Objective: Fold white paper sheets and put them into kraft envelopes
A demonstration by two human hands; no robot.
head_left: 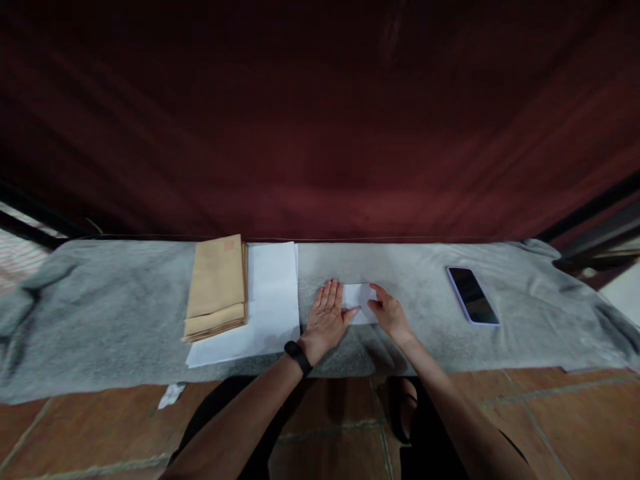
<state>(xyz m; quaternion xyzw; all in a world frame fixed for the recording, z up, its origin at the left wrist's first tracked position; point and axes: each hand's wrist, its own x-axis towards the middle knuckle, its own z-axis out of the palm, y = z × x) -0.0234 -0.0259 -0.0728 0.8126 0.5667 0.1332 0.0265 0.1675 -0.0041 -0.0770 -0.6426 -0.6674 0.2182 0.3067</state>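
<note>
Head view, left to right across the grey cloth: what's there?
On the grey cloth: stack of brown envelopes → white sheets → left hand, pressed flat → folded white paper → right hand, fingers on that paper → phone, screen dark.

Matt white paper sheet (361, 295), kraft-paper envelopes (217, 287), fuzzy grey cloth (115, 313), glossy phone (473, 295), perhaps glass-fronted
</note>
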